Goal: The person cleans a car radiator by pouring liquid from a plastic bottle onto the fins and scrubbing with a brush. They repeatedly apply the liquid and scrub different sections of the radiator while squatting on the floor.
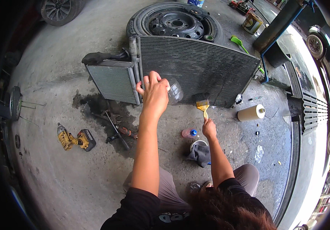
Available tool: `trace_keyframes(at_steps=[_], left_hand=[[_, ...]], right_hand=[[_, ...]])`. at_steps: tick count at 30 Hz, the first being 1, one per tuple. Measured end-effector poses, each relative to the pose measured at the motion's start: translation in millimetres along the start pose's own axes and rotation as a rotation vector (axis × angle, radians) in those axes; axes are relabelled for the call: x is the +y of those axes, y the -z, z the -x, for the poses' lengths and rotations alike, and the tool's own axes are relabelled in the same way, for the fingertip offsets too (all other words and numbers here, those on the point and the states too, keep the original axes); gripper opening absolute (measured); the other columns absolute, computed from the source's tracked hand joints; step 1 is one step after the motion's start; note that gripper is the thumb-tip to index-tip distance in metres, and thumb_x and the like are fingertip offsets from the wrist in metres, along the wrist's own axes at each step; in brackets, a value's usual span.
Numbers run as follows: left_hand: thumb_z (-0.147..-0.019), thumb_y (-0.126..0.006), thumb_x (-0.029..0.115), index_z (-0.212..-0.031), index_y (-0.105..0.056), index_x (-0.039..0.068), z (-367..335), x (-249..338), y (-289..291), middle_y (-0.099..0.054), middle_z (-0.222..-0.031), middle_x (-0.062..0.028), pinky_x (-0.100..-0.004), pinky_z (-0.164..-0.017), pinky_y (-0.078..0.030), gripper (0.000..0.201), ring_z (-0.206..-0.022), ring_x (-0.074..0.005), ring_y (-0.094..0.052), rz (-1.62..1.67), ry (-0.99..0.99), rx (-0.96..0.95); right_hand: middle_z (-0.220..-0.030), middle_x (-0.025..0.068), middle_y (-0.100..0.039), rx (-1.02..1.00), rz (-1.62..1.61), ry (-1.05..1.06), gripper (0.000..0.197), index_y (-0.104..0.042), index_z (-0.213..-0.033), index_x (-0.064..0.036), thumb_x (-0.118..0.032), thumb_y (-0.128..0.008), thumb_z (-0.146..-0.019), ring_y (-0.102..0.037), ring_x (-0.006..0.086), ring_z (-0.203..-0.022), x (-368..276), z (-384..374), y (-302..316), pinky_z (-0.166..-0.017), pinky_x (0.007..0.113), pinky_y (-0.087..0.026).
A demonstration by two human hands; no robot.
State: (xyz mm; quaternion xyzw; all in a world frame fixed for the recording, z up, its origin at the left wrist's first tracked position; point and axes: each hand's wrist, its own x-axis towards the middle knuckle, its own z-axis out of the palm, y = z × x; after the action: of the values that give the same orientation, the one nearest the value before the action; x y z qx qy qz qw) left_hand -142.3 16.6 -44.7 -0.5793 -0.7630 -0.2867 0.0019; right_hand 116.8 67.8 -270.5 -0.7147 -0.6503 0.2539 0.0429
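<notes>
My left hand (155,94) is closed around a clear plastic bottle (176,92), tipped sideways before a large dark finned radiator (195,61). My right hand (209,128) grips the yellow handle of a paintbrush (202,104). Its dark bristles are at the radiator's lower edge; whether they touch it I cannot tell. The radiator leans upright against a tyre on a steel wheel (176,23). To its left stands a smaller finned cooler (111,80) with a black hose piece on top. Dark wet patches mark the radiator's fins.
A yellow-and-black cordless power tool (75,138) and several hand tools (115,128) lie on the concrete at left. Near my knees are a blue-capped small bottle (189,133) and a tub with a grey cloth (200,154). A cream bottle (251,113) lies at right, before a floor grate (315,110).
</notes>
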Motion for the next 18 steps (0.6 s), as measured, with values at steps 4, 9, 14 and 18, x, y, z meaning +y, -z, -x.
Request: trace_keyframes(at_steps=[4, 9, 14, 18], left_hand=[[-0.075, -0.060, -0.001, -0.076, -0.060, 0.009, 6, -15, 0, -0.043, -0.103, -0.0065, -0.0544, -0.100, -0.019, 0.010, -0.105, -0.0258, -0.041, -0.038, 0.061, -0.026], [-0.076, -0.060, 0.000, -0.077, -0.062, 0.009, 8, -25, 5, -0.043, -0.103, -0.0067, -0.0552, -0.099, -0.020, 0.010, -0.105, -0.0260, -0.041, -0.056, 0.084, -0.020], [-0.078, -0.061, 0.002, -0.078, -0.064, 0.010, 3, -22, 4, -0.043, -0.103, -0.0065, -0.0547, -0.099, -0.020, 0.008, -0.106, -0.0257, -0.041, -0.081, 0.093, -0.049], [-0.077, -0.061, 0.001, -0.078, -0.064, 0.010, 4, -24, 5, -0.043, -0.103, -0.0061, -0.0544, -0.099, -0.020, 0.010, -0.106, -0.0256, -0.040, -0.062, 0.125, -0.053]], right_hand=[[-0.087, 0.0256, -0.064, 0.098, -0.029, 0.116, 0.042, -0.058, -0.090, -0.0020, -0.037, -0.036, -0.098, -0.061, 0.0442, -0.085, -11, 6, 43, -0.073, 0.054, -0.047], [-0.081, 0.0261, -0.063, 0.395, -0.197, 0.295, 0.040, -0.055, -0.090, -0.0011, -0.035, -0.035, -0.099, -0.060, 0.0458, -0.079, -98, -16, 136, -0.066, 0.053, -0.046], [-0.085, 0.0281, -0.063, 0.263, -0.131, 0.111, 0.039, -0.049, -0.097, -0.0034, -0.039, -0.033, -0.099, -0.060, 0.0482, -0.082, -49, -29, 51, -0.072, 0.056, -0.046], [-0.088, 0.0266, -0.065, 0.036, 0.131, 0.018, 0.040, -0.053, -0.098, -0.0050, -0.041, -0.035, -0.097, -0.062, 0.0454, -0.084, 19, 0, 8, -0.073, 0.054, -0.048]])
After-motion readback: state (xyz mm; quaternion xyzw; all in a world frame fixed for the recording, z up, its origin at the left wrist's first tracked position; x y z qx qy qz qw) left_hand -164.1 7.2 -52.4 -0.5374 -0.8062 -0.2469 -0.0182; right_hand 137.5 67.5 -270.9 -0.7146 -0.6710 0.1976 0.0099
